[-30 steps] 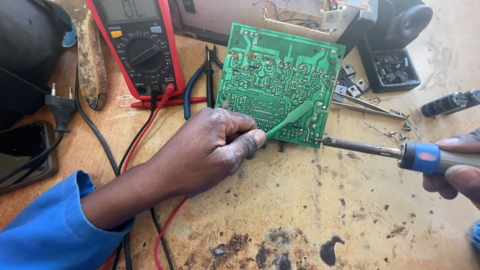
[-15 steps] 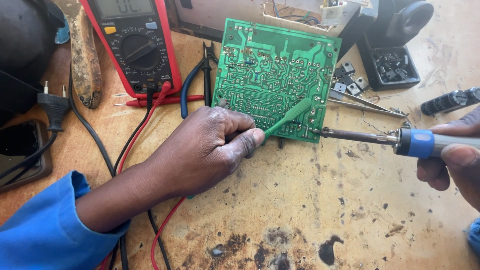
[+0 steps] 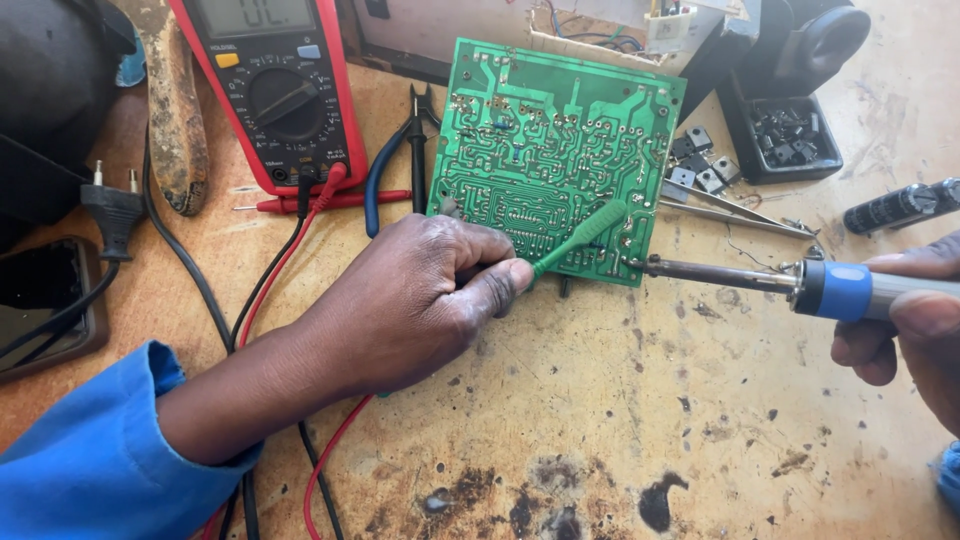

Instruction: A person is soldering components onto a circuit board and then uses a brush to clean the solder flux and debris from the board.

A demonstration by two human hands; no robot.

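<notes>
A green circuit board [image 3: 545,150] lies solder side up on the worn wooden bench [image 3: 600,420]. My left hand [image 3: 420,300] grips a slim green tool [image 3: 580,238] whose tip rests on the board's lower right area. From the right edge, my right hand [image 3: 915,330] holds a soldering iron [image 3: 800,285] with a blue collar. The iron's metal tip touches the board's lower right corner, close to the green tool's tip.
A red multimeter [image 3: 275,90] with red and black leads sits at the back left, blue-handled pliers [image 3: 400,150] beside it. A black plug [image 3: 110,205], metal tweezers [image 3: 735,212], small black components [image 3: 700,165], a black tray [image 3: 790,135] and a dark cylinder [image 3: 900,205] surround the board.
The soldering iron has moved left until its tip reached the board's lower right corner. My left hand and the green tool have stayed in place.
</notes>
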